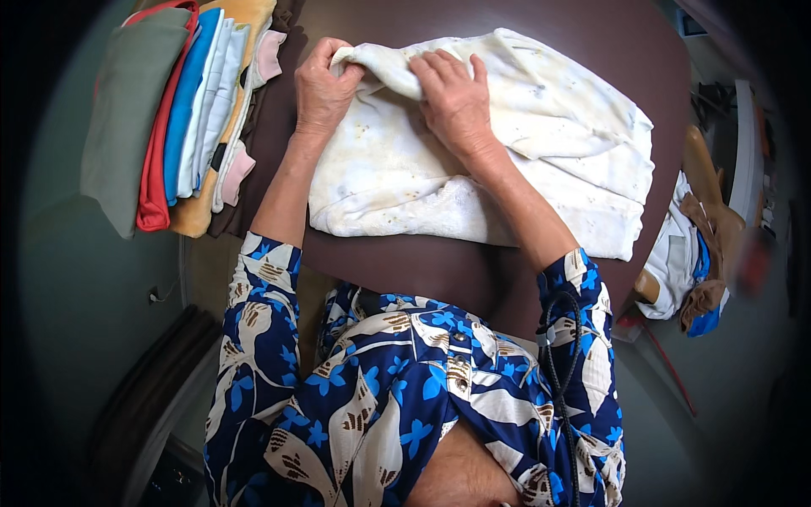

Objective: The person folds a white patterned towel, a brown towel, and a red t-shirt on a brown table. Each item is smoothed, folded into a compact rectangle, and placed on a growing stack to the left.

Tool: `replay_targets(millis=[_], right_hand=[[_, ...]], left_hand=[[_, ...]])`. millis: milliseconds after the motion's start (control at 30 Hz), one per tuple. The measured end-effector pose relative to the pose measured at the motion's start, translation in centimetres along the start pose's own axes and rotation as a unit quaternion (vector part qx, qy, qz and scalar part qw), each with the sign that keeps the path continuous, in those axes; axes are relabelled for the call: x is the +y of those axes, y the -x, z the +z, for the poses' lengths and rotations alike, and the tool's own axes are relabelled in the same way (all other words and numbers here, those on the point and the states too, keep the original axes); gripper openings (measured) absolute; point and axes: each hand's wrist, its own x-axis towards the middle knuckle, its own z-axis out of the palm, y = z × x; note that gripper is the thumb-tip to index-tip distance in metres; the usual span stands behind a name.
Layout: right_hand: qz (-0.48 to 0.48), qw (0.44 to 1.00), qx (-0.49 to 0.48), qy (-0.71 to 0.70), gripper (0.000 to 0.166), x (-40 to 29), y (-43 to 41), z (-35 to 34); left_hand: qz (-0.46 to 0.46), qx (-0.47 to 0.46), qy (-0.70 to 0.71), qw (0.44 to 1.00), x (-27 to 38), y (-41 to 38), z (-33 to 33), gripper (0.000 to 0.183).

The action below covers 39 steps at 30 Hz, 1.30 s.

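Observation:
A white, plush-looking cloth (405, 158), marked with pale yellow and grey patches and small specks, lies folded and wrinkled before me. It looks like a garment, but its folds hide the full shape. At its upper left corner, my left hand (326, 85) pinches the rolled edge between thumb and fingers. My right hand (457, 104) rests palm down across the upper part, its fingertips on a raised fold and the little finger apart from the others. The thumb of that hand cannot be made out. A scalloped edge runs down the cloth's right side.
The cloth lies on a dark brown table (405, 263) with a rounded right edge. On the left sits a stack of folded clothes (174, 120) in grey-green, red, blue, white and tan. More clothes (681, 260) hang over a wooden chair (709, 184) at right.

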Motion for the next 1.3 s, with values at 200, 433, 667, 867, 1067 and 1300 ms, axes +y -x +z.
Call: replay_targets(millis=[200,433,667,867,1067,1300], right_hand=[[0.040,0.991,0.066,-0.109,0.027,1.2,-1.7,-0.7],[0.052,0.989,0.070,-0.120,0.024,1.9,-3.0,-1.7],[0.033,0.988,0.042,-0.142,0.026,1.7,-2.8,-1.2],[0.057,0.997,-0.029,-0.043,0.042,0.9,-1.8,-2.6],[0.073,0.997,0.032,-0.012,0.029,3.7,-0.6,-2.6],[0.056,0.990,0.113,-0.063,0.030,4.1,-1.0,-3.0]], left_hand=[[-0.036,-0.103,0.039,0.993,-0.3,1.7,-0.2,0.032],[-0.052,-0.030,-0.005,0.998,-2.7,1.3,0.1,0.021],[-0.080,-0.057,0.120,0.988,-1.9,0.7,0.4,0.019],[-0.126,-0.033,0.143,0.981,-2.8,0.2,0.8,0.015],[-0.162,0.005,0.200,0.966,-3.7,0.4,1.2,0.015],[-0.174,-0.004,0.224,0.959,-3.9,0.2,1.1,0.019]])
